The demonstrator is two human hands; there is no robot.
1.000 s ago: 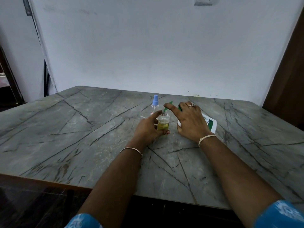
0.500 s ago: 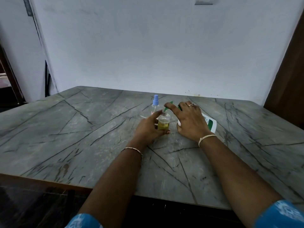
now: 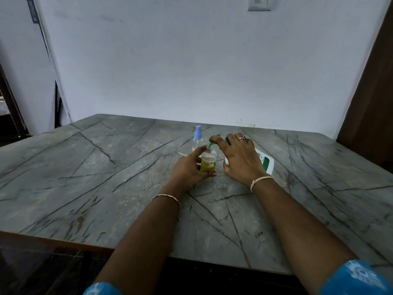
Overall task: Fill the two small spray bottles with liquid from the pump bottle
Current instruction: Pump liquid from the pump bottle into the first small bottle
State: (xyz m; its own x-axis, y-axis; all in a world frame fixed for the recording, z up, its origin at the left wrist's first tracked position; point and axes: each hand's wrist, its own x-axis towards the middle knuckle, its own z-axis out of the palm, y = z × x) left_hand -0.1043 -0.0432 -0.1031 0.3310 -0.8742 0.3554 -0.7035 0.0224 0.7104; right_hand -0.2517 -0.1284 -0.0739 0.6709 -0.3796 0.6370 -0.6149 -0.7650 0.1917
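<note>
The middle of the grey veined stone-look table (image 3: 102, 179) is crowded. The left hand (image 3: 189, 170) grips a small clear uncapped bottle (image 3: 208, 161) of yellow liquid, the right hand (image 3: 241, 159) wraps over the green pump head of a tilted white pump bottle (image 3: 266, 163) just beside it, and a clear spray bottle with a blue cap (image 3: 197, 138) stands close behind, leaving only a narrow gap between the hands. A hand could pass over the broad table stretches to the left and right of this cluster, or over the strip behind it up to the pale wall (image 3: 191, 71).
</note>
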